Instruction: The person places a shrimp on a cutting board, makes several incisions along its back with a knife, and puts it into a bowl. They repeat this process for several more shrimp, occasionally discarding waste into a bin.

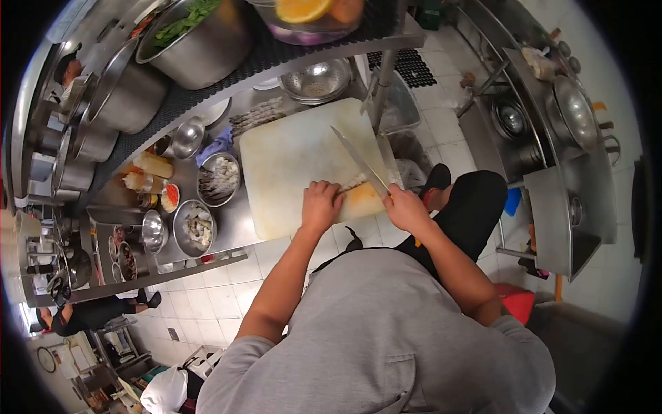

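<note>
One steel counter [233,238], carrying one white cutting board [293,162] towards its right end. One steel bowl [219,179] of pale seafood left of the board, with a second bowl [195,228] nearer the person; neither is touched. One long knife [358,162], blade angled up and left over the board, its handle gripped in the closed right hand [407,209]. One left hand [321,205], fingers curled down, pinning one pale strip of food [355,183] at the board's near right corner, just beside the blade. Handling, as judged: tuck the left fingertips behind the knuckles, run the blade along them and cut in one even draw, because the strip is small and the pinning hand sits close to the edge. Not resolved: what the food is; where the edge meets it, as both hands crowd that spot; the knife handle, hidden in the fist; whether the orange patch [364,201] is stain or scrap.
</note>
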Motion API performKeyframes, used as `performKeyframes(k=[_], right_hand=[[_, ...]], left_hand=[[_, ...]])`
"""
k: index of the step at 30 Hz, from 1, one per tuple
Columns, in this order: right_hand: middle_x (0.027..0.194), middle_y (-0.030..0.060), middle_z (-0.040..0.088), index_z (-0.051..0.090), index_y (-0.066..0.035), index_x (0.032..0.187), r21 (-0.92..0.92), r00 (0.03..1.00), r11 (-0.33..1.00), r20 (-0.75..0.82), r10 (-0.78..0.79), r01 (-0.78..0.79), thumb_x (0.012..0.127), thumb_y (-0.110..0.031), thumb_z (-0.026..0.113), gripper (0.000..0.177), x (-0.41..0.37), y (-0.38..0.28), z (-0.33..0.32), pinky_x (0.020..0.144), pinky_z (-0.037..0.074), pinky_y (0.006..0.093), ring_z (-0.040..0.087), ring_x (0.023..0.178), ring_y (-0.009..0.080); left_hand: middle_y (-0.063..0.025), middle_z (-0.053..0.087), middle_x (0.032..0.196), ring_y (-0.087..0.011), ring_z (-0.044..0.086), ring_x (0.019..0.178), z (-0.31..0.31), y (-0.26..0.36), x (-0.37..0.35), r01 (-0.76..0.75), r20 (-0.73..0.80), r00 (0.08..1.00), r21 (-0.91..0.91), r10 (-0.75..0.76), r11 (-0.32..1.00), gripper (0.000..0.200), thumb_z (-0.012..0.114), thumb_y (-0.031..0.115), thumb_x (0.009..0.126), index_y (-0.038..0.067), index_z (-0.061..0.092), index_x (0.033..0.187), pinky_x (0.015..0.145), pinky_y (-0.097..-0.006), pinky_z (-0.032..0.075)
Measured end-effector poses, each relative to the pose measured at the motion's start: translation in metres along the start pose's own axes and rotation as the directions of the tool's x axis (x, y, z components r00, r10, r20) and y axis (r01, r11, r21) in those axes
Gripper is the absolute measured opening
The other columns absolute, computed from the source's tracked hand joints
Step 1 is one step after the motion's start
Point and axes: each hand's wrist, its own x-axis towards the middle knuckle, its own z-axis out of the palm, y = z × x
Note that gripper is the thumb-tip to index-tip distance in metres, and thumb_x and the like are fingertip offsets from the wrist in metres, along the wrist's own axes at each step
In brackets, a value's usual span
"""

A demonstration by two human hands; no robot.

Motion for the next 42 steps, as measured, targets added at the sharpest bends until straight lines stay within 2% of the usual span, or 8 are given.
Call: performKeyframes(k=[7,11,18,26,29,35,37,42], right_hand=[[0.091,0.0292,0.068,0.057,0.002,0.102,0.149,0.987,0.981,-0.12,-0.105,0.123,0.1,-0.028,0.058,0.03,0.014,0.012,0.002,0.077,0.05,0.0553,0.064,0.092,0.0515],[0.093,0.0289,0.069,0.057,0.003,0.105,0.209,0.98,0.965,-0.149,-0.13,0.16,0.101,-0.028,0.058,0.031,0.016,0.017,0.004,0.077,0.05,0.053,0.064,0.094,0.0509],[0.091,0.0291,0.068,0.056,0.002,0.103,0.208,0.981,0.96,-0.085,-0.174,0.188,0.1,-0.029,0.058,0.031,0.017,0.002,0.01,0.077,0.05,0.0543,0.063,0.093,0.0516],[0.09,0.0305,0.067,0.056,0.002,0.101,0.273,0.983,0.944,-0.048,-0.179,0.185,0.1,-0.028,0.059,0.03,0.021,0.003,0.019,0.076,0.05,0.0548,0.063,0.09,0.0523],[0.09,0.0307,0.067,0.056,0.002,0.1,0.256,0.993,0.959,-0.019,-0.12,0.121,0.099,-0.028,0.06,0.03,0.027,0.007,0.022,0.076,0.05,0.0543,0.064,0.091,0.0522],[0.092,0.03,0.068,0.057,0.002,0.101,0.248,0.995,0.963,-0.037,-0.098,0.104,0.098,-0.029,0.061,0.031,0.03,0.015,0.031,0.077,0.051,0.054,0.065,0.092,0.0511],[0.092,0.0299,0.068,0.058,0.002,0.101,0.258,0.995,0.96,-0.026,-0.101,0.104,0.098,-0.029,0.061,0.031,0.034,0.014,0.038,0.078,0.051,0.0537,0.065,0.092,0.0508],[0.091,0.0299,0.068,0.059,0.002,0.1,0.177,0.985,0.969,-0.016,-0.173,0.173,0.097,-0.029,0.061,0.031,0.033,-0.007,0.035,0.077,0.051,0.0531,0.065,0.091,0.0501]], left_hand=[[-0.0107,0.068,0.095,-0.0329,0.062,0.098,-0.021,-0.019,0.005,0.042,0.019,0.999,-0.054,-0.041,0.998,0.02,0.074,0.019,0.086,0.006,0.071,0.1,0.087,-0.0453,0.047],[-0.0156,0.072,0.094,-0.0368,0.063,0.095,-0.086,-0.058,-0.004,0.138,-0.131,0.981,-0.045,-0.143,0.989,0.016,0.073,0.017,0.087,0.003,0.072,0.095,0.086,-0.0472,0.049],[-0.0182,0.069,0.093,-0.0392,0.064,0.094,-0.213,-0.136,-0.023,0.287,-0.277,0.939,0.297,-0.205,0.911,0.012,0.069,0.014,0.086,0.003,0.07,0.093,0.086,-0.05,0.048],[-0.0207,0.069,0.1,-0.0417,0.064,0.1,-0.236,-0.236,-0.02,0.424,-0.365,0.864,0.157,-0.347,0.892,0.024,0.068,0.02,0.089,0.003,0.072,0.105,0.092,-0.0499,0.049],[-0.0209,0.069,0.108,-0.0419,0.063,0.105,-0.226,-0.263,-0.045,0.53,-0.47,0.822,0.428,-0.32,0.732,0.028,0.068,0.021,0.089,0.006,0.072,0.112,0.092,-0.0511,0.05],[-0.0202,0.069,0.108,-0.0398,0.062,0.107,-0.174,-0.193,-0.098,0.594,-0.591,0.692,0.139,-0.415,0.792,0.024,0.069,0.02,0.089,0.004,0.07,0.107,0.092,-0.0523,0.049],[-0.0182,0.069,0.112,-0.0383,0.062,0.108,-0.136,-0.163,-0.108,0.592,-0.421,0.731,-0.001,-0.537,0.806,0.028,0.07,0.022,0.089,0.004,0.07,0.11,0.095,-0.05,0.047],[-0.0121,0.059,0.14,-0.0309,0.053,0.128,-0.093,-0.067,-0.084,0.571,-0.082,0.818,0.225,-0.569,0.789,0.053,0.069,0.033,0.089,0.007,0.06,0.134,0.104,-0.0543,0.04]])
